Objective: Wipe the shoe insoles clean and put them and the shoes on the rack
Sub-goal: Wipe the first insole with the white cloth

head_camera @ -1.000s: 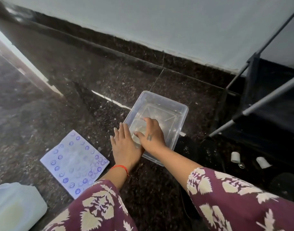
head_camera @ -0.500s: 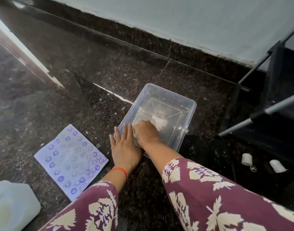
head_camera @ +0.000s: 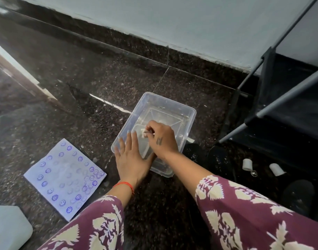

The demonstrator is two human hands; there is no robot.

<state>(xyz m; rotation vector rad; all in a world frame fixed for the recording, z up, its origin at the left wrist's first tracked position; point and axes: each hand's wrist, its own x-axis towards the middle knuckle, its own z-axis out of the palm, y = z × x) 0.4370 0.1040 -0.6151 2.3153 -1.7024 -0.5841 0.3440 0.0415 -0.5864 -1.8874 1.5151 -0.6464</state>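
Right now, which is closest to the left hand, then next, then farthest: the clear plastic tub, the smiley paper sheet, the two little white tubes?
1. Clear plastic tub, touching the left hand.
2. Smiley paper sheet, farther left.
3. Two little white tubes, far right, by the rack.

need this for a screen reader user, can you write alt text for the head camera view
A person's right hand pinches a small white wad inside a clear plastic tub on a dark stone floor, while the left hand rests flat on its near rim. A smiley-print cloth lies left.
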